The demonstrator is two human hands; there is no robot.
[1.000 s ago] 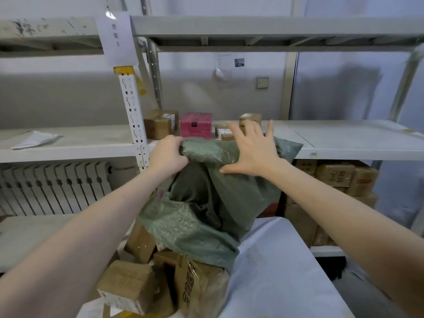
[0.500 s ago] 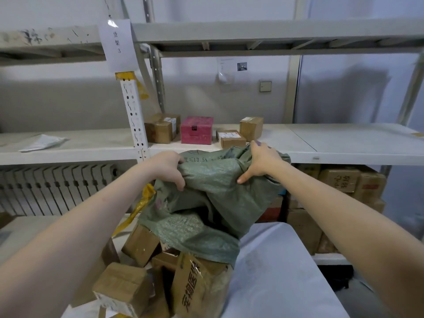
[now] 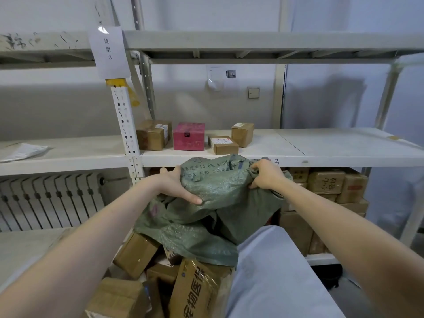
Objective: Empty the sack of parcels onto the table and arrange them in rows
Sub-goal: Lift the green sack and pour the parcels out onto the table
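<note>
both hands now grab the green sack (image 3: 213, 203), the left hand (image 3: 176, 187) and right hand (image 3: 266, 175) squeezed tight on its top, no longer flat like before, lifting it over the brown parcels (image 3: 197, 288) spilled under it on the table (image 3: 275, 271).

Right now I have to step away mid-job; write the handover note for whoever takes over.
Left hand: grip shut on the green sack, at its upper left.
Right hand: grip shut on the sack's upper right edge.
The sack is held raised, mouth down, over the table.
Done: several cardboard parcels have spilled into a loose pile under the sack's mouth.
Unclear: whether more remain inside; the sack looks mostly slack.
Left: shake out any remainder, set the sack aside, arrange the parcels in rows. No rows yet.
</note>
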